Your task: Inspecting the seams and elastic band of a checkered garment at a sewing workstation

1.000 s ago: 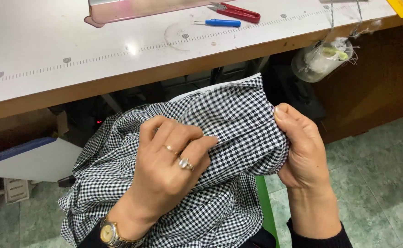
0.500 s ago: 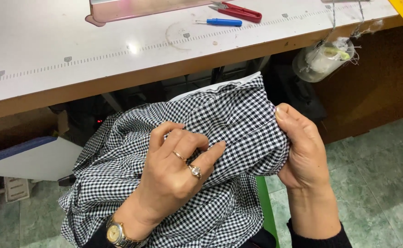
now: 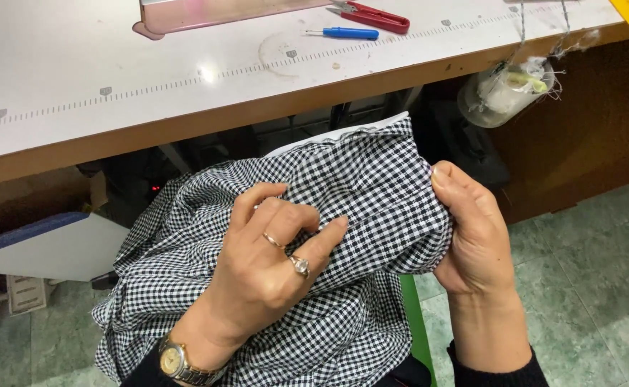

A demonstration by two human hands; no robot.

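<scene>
1. Fabric status: the black-and-white checked cloth (image 3: 372, 193) lies bunched in my lap, below the front edge of the white worktable (image 3: 78, 93).
2. My left hand (image 3: 271, 265) rests on top of the cloth. Against the frame one second ago, its fingers have spread and shifted right; the ring finger now points along a fold.
3. My right hand (image 3: 472, 236) is clenched on the cloth's right edge, thumb on top. Its grip is unchanged.
4. I judge that the left hand is smoothing or feeling along a seam while the right anchors it.
5. Red snips (image 3: 372, 16) and a blue-handled tool (image 3: 343, 32) lie untouched on the table.
</scene>
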